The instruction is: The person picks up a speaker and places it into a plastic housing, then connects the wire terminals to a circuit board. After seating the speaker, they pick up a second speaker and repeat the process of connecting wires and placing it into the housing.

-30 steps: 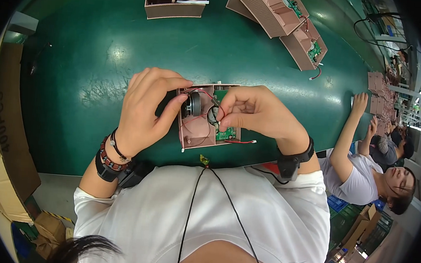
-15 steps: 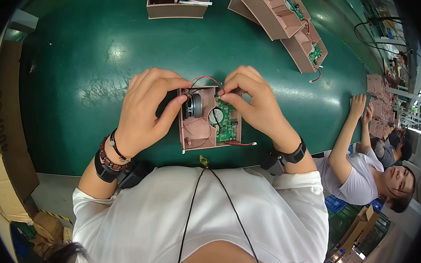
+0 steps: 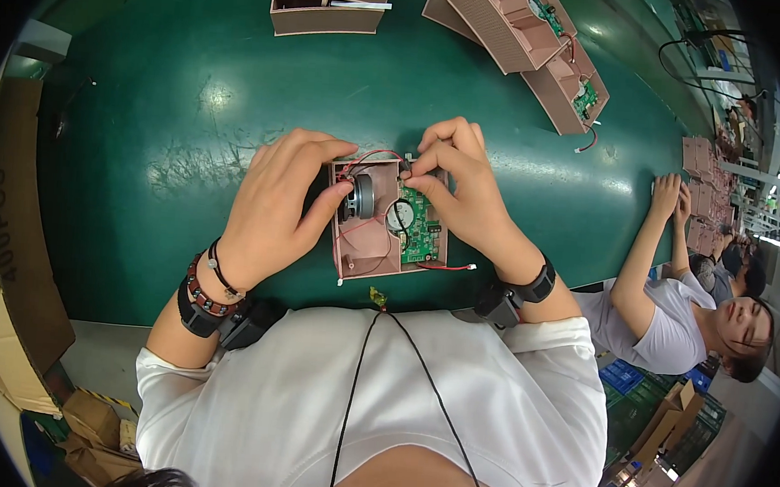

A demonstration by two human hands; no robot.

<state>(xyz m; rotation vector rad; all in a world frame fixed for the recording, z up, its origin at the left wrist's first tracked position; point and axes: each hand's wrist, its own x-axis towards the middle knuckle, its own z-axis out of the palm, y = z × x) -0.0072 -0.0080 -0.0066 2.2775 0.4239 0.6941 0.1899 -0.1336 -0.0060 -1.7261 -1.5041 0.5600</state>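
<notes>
A pink plastic housing (image 3: 368, 254) lies open side up on the table before me. In its left part sits a round black-and-grey speaker (image 3: 360, 197), and a green circuit board (image 3: 422, 230) fills the right part. My left hand (image 3: 287, 187) grips the housing's far left corner, thumb beside the speaker and forefinger at the far wall. Thumb and fingertips of my right hand (image 3: 463, 178) pinch the end of a red-and-black wire (image 3: 380, 151) above the board's far edge. That wire arches across from the speaker side. Another red lead with a white plug (image 3: 472, 266) sticks out to the right.
Similar pink housings (image 3: 326, 20) stand at the far edge, with others holding boards (image 3: 558, 97) stacked at the far right. A cardboard box (image 3: 21, 218) is on the left. At the right, a co-worker (image 3: 674, 322) rests both arms on the green table (image 3: 176, 66).
My right hand has shifted slightly, with its fingers drawn a little higher off the board. The red wire's arch now lies lower and flatter. My left forefinger has lifted slightly; the housing stays put.
</notes>
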